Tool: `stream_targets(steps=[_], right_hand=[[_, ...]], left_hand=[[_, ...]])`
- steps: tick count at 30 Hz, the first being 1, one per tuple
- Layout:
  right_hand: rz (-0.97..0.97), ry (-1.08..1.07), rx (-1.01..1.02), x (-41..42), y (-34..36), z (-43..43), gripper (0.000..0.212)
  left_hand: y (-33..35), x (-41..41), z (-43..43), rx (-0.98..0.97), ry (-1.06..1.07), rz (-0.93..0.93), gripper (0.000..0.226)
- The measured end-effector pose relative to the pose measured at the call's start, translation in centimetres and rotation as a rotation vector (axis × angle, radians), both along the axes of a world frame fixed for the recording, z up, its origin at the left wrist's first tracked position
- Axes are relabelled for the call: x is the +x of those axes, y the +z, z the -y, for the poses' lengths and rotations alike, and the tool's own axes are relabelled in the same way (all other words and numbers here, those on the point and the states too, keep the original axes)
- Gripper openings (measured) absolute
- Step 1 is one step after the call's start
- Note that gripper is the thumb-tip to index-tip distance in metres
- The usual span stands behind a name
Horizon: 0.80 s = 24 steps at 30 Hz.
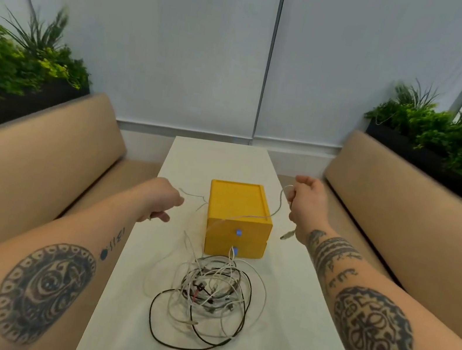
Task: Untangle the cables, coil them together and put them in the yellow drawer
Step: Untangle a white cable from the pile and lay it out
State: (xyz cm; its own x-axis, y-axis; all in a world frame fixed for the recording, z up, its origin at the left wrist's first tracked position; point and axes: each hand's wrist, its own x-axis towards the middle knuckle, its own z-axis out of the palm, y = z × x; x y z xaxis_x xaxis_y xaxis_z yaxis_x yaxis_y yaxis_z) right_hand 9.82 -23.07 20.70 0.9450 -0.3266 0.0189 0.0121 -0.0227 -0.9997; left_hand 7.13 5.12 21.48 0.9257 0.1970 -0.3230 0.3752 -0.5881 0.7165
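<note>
Black-and-white cable tangle (209,291) before yellow plastic drawer box (239,219): limp, light, snaggy; lift by plugs. Left hand (161,202), right hand (308,201): each grip clamps one white strand (286,189) above it.

Cable tangle (212,292) on table (293,324) just before drawer unit (239,219); left hand (161,202) left of it, right hand (306,202) right

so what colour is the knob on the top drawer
The knob is blue, head view.

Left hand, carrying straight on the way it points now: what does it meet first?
Likely the thin white cable strand just beyond the left hand, then the left side of the yellow drawer unit. Depth is unclear; it may pass over it.
</note>
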Motion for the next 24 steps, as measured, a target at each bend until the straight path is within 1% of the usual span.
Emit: stream_targets(steps=[2, 5, 7, 9, 11, 12, 13, 14, 15, 18, 20, 22, 24], right_hand=[[-0.022, 0.017, 0.020, -0.1, -0.2, 0.2, 0.024], [-0.065, 0.117, 0.031, -0.5, -0.4, 0.3, 0.022], [-0.110, 0.177, -0.004, -0.9, -0.4, 0.2, 0.020], [-0.220, 0.251, -0.145, -1.4, -0.7, 0.5, 0.018], [-0.372, 0.383, -0.443, -2.0, -1.7, 0.9, 0.016], [-0.419, 0.437, -0.584, -2.3, -2.5, 1.0, 0.018], [-0.436, 0.455, -0.668, -2.5, -3.3, 1.1, 0.022], [-0.433, 0.438, -0.663, -2.5, -3.9, 1.2, 0.024], [-0.416, 0.418, -0.581, -2.4, -4.3, 1.2, 0.023], [-0.312, 0.387, -0.151, -2.1, -3.4, 0.5, 0.018], [-0.227, 0.404, 0.071, -1.9, -1.8, -0.3, 0.016], [-0.151, 0.430, 0.251, -1.9, 0.2, -1.5, 0.011], [-0.084, 0.444, 0.361, -2.1, 1.9, -2.6, 0.008]], left_hand=[[0.0, 0.0, -0.4, -0.026, 0.030, 0.057, 0.026], [0.8, -0.1, -0.4, -0.143, 0.073, 0.122, 0.028], [1.5, -0.3, -0.3, -0.211, 0.084, 0.159, 0.027], [2.3, -0.2, -0.2, -0.286, 0.063, 0.170, 0.026], [3.1, -0.3, 0.0, -0.368, 0.008, 0.158, 0.026], [3.4, -0.2, 0.2, -0.405, -0.025, 0.148, 0.026], [3.8, -0.3, 0.4, -0.439, -0.056, 0.139, 0.025], [4.1, -0.4, 0.7, -0.467, -0.079, 0.135, 0.025], [4.3, -0.5, 1.0, -0.494, -0.093, 0.134, 0.025], [4.6, -0.8, 1.9, -0.525, -0.099, 0.151, 0.025], [4.4, -0.7, 2.5, -0.558, -0.104, 0.161, 0.025], [4.1, -0.5, 3.0, -0.603, -0.114, 0.158, 0.026], [4.0, -0.3, 3.5, -0.656, -0.125, 0.140, 0.026]])
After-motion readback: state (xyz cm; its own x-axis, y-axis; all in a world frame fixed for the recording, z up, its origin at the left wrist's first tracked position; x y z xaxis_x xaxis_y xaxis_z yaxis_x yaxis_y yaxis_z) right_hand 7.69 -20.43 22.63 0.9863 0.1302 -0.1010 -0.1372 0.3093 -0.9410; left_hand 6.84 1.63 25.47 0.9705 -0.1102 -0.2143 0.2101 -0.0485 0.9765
